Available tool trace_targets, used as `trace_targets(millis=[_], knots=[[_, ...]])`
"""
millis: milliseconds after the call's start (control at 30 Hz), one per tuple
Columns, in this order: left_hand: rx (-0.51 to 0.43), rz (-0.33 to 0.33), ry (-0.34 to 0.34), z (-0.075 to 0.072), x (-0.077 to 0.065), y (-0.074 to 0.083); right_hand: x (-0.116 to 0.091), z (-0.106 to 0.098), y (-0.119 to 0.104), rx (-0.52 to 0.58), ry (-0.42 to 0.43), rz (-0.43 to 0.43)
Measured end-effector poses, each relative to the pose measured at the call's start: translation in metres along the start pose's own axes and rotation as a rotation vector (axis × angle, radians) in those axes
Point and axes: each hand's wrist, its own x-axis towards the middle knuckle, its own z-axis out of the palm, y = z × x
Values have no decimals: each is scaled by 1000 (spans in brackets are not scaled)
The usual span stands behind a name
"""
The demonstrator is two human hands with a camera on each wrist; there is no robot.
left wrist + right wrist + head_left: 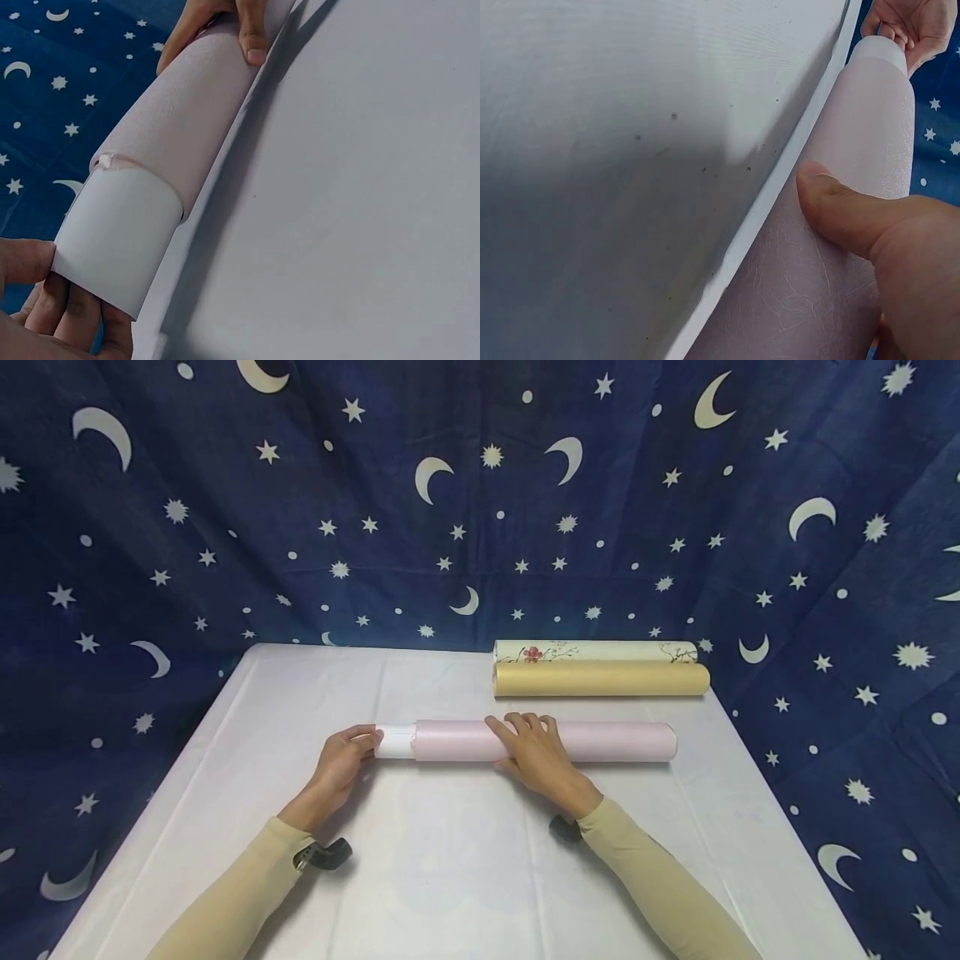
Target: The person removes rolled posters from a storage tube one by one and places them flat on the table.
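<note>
A pink roll (457,741), like rolled wallpaper, lies crosswise on the white table. From its left end protrudes a smooth white inner roll (395,741); whether it is a sheet or a tube I cannot tell. My left hand (341,762) pinches the outer edge of this white piece, thumb on one side and fingers curled under the rim (94,291). The pink end has a small ragged tear (107,160). Around the middle of the pink roll my right hand (542,755) grips, its thumb on the near side and fingers over the top.
Behind the pink roll, toward the back right, lie a yellow roll (600,679) and a cream roll with printed blossoms (600,650), side by side. The white tabletop (442,860) stretches in front. A dark blue cloth (390,468) with moons and stars hangs around the table.
</note>
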Motion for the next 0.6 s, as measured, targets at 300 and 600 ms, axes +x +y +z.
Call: trace_targets(millis=[300, 600], knots=[[6, 10, 9, -12, 0, 1, -2, -2, 5, -4, 3, 8], [9, 13, 30, -21, 2, 2, -3, -4, 10, -16, 14, 7]])
